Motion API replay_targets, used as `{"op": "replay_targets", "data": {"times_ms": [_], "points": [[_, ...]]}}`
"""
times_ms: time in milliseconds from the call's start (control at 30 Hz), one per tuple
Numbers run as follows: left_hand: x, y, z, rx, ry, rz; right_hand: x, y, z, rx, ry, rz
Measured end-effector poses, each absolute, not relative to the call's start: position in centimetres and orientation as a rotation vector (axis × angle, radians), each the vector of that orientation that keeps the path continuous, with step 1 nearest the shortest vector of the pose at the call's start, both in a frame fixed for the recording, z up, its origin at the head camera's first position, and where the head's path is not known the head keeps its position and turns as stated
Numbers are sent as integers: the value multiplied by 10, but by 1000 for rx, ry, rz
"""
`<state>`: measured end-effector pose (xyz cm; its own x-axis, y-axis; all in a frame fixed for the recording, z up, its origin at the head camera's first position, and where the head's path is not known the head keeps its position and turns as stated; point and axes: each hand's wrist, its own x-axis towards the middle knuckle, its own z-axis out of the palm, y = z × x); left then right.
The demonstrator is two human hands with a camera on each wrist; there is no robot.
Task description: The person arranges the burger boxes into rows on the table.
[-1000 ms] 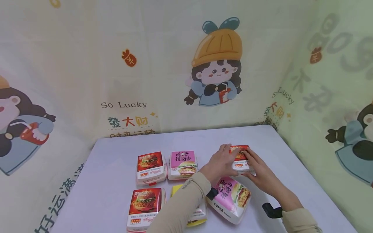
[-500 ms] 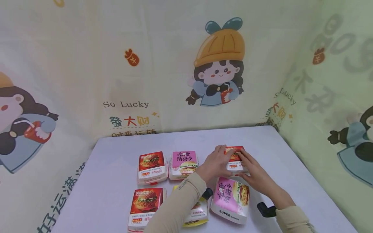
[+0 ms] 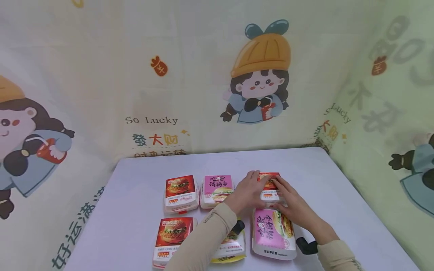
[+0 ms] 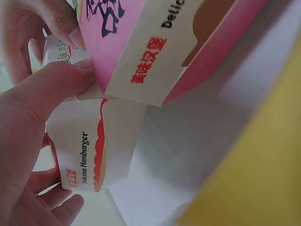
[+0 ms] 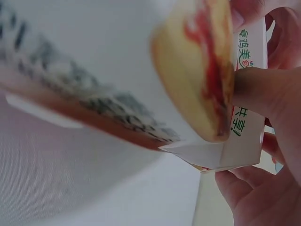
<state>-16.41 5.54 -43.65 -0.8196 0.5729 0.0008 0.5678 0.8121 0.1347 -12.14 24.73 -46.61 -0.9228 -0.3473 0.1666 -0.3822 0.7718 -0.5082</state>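
Near the back right of the table, a red hamburger box (image 3: 270,196) lies between both hands. My left hand (image 3: 248,191) holds its left side, the thumb toward the front. From the right, my right hand (image 3: 300,207) grips the same box, its fingers reaching over the top. Just in front lies a pink hamburger box (image 3: 271,235); both thumbs are close to its back edge. In the left wrist view the white side of the red box (image 4: 77,136) shows beside the pink one (image 4: 113,52), with the thumb touching near the corner where they meet.
Left of the hands stand another red hamburger box (image 3: 181,193) and a pink one (image 3: 217,190), side by side. Nearer are a third red box (image 3: 173,237) and a yellow-and-white box (image 3: 234,248), partly hidden by the left sleeve. A patterned cloth backs the white table (image 3: 135,199).
Both hands have moved the red hamburger box left and toward the person, up to the pink box. The slanted pink box has turned to lie nearly straight. The head view has shifted slightly.
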Motion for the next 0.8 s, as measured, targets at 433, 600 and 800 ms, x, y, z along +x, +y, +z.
{"op": "replay_targets", "data": {"times_ms": [433,600,800], "points": [[-159,46,-439,875,2980,193,-122,238,-468,609,-2904,844],[-160,41,-441,861,2989,146,-124,235,-468,634,-2900,849],[-161,35,-443,887,3013,138,-125,232,-468,650,-2910,825]]}}
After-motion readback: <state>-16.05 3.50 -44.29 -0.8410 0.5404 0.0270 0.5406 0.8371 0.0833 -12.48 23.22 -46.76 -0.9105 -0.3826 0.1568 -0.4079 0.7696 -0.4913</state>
